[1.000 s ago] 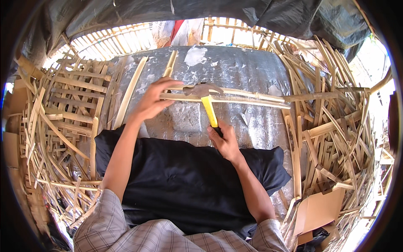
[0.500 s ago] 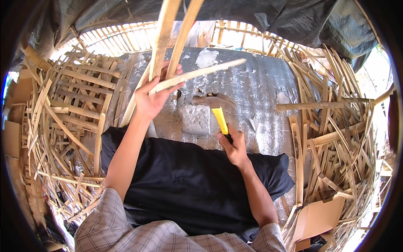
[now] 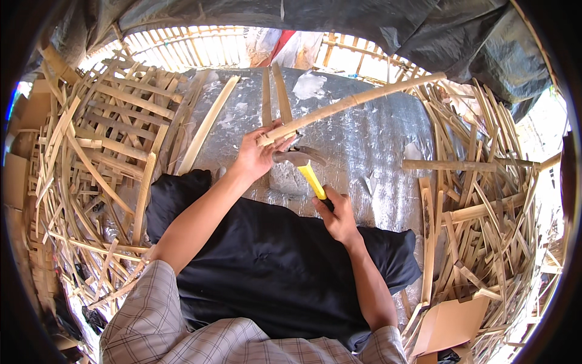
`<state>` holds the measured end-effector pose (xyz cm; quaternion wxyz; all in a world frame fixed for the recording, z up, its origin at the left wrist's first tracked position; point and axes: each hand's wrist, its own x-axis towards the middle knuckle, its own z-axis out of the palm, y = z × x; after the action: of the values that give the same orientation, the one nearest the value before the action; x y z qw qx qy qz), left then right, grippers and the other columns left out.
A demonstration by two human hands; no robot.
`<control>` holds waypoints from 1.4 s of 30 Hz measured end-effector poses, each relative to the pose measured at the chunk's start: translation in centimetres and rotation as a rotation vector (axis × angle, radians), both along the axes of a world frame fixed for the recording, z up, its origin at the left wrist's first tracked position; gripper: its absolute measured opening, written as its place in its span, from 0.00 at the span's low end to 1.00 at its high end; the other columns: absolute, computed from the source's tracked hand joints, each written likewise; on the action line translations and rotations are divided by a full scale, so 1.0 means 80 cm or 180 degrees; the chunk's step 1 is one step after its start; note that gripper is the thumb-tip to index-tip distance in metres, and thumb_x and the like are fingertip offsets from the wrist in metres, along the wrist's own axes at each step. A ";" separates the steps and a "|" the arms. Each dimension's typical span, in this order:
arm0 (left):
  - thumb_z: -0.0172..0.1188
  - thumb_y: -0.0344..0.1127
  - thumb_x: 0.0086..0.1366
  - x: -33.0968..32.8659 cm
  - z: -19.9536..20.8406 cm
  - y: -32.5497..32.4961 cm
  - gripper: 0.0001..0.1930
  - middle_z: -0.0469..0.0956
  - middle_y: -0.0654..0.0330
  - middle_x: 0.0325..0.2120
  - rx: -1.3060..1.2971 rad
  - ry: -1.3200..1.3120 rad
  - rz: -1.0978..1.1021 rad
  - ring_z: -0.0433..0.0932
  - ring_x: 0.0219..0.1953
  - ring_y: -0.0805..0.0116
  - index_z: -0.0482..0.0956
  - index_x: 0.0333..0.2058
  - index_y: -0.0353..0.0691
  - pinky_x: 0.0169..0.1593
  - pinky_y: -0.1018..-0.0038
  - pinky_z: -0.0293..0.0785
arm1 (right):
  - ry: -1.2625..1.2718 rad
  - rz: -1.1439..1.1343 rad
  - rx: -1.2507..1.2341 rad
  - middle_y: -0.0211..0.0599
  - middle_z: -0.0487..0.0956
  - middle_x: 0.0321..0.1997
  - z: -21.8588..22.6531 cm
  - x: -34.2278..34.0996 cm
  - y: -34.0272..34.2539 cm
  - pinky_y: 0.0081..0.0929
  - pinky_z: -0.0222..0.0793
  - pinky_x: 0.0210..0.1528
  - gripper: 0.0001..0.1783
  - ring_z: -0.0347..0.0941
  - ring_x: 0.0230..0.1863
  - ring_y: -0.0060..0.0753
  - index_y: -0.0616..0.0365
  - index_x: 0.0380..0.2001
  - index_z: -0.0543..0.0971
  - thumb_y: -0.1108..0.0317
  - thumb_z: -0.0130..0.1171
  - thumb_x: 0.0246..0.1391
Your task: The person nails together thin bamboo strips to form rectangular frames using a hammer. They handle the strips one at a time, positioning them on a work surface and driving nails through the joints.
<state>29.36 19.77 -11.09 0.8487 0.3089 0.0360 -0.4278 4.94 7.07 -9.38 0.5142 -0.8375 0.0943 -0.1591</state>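
My left hand is closed round bamboo strips in front of me. One long bamboo strip slants from it up to the right, and two narrower strips point away from me. My right hand grips the black end of a claw hammer with a yellow handle. The hammer's metal head is close beside my left fingertips; whether they touch, I cannot tell. Below the head a grey stone block is partly hidden by the hammer and my hand. A pale bamboo strip lies apart, left of my left hand.
A worn silvery sheet covers the surface before me. Black cloth lies across my lap. Bamboo lattice and loose strips pile up on the left, more strips on the right. A cardboard piece sits at lower right.
My left hand has come down and to the right, bringing the strips lower and closer to the hammer head. The hammer has shifted slightly left and down. The pale strip at left now shows more fully.
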 end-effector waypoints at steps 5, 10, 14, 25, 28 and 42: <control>0.60 0.28 0.68 0.012 -0.015 0.000 0.21 0.83 0.48 0.50 0.0513 -0.0644 -0.0275 0.83 0.53 0.57 0.76 0.58 0.28 0.60 0.63 0.80 | 0.0067 -0.0094 0.0040 0.51 0.68 0.18 0.005 0.003 0.003 0.40 0.59 0.25 0.13 0.60 0.18 0.46 0.65 0.31 0.71 0.71 0.64 0.65; 0.61 0.28 0.66 0.023 -0.044 0.003 0.19 0.82 0.50 0.49 0.1259 -0.0971 -0.0463 0.84 0.52 0.60 0.77 0.54 0.28 0.57 0.65 0.80 | 0.0178 -0.0377 0.0032 0.52 0.69 0.18 -0.007 0.007 -0.002 0.40 0.59 0.25 0.14 0.60 0.18 0.46 0.65 0.30 0.70 0.71 0.63 0.66; 0.62 0.33 0.68 0.031 -0.066 0.001 0.10 0.83 0.54 0.42 0.1908 -0.1370 -0.0236 0.84 0.44 0.65 0.78 0.44 0.36 0.43 0.69 0.81 | 0.0301 -0.0553 -0.0049 0.54 0.69 0.19 -0.014 0.010 -0.010 0.41 0.59 0.25 0.14 0.60 0.18 0.49 0.66 0.31 0.69 0.71 0.63 0.66; 0.71 0.60 0.60 0.063 -0.042 0.035 0.31 0.83 0.55 0.30 0.2901 -0.3591 -0.1894 0.80 0.36 0.65 0.84 0.39 0.30 0.38 0.67 0.74 | 0.0542 -0.0746 -0.0101 0.55 0.71 0.20 -0.037 0.015 -0.020 0.44 0.60 0.26 0.14 0.61 0.20 0.54 0.67 0.31 0.71 0.69 0.63 0.65; 0.71 0.63 0.59 0.068 -0.034 0.035 0.34 0.85 0.51 0.31 0.3983 -0.3814 -0.2655 0.84 0.39 0.57 0.85 0.38 0.29 0.43 0.62 0.76 | 0.0593 -0.0702 -0.0171 0.55 0.71 0.20 -0.038 0.017 -0.019 0.44 0.60 0.26 0.15 0.61 0.20 0.53 0.67 0.31 0.70 0.69 0.64 0.65; 0.63 0.52 0.71 0.037 0.016 0.023 0.36 0.46 0.60 0.80 0.3265 -0.5702 -0.2944 0.43 0.81 0.46 0.63 0.74 0.53 0.80 0.50 0.49 | 0.0782 -0.0240 -0.0474 0.50 0.68 0.19 -0.007 0.031 -0.047 0.41 0.58 0.25 0.18 0.59 0.19 0.42 0.66 0.30 0.72 0.64 0.64 0.68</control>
<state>32.31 21.61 -9.79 0.1021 0.7996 -0.5316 -0.2600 7.42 3.29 -9.94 0.4289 -0.8824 0.1758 -0.0812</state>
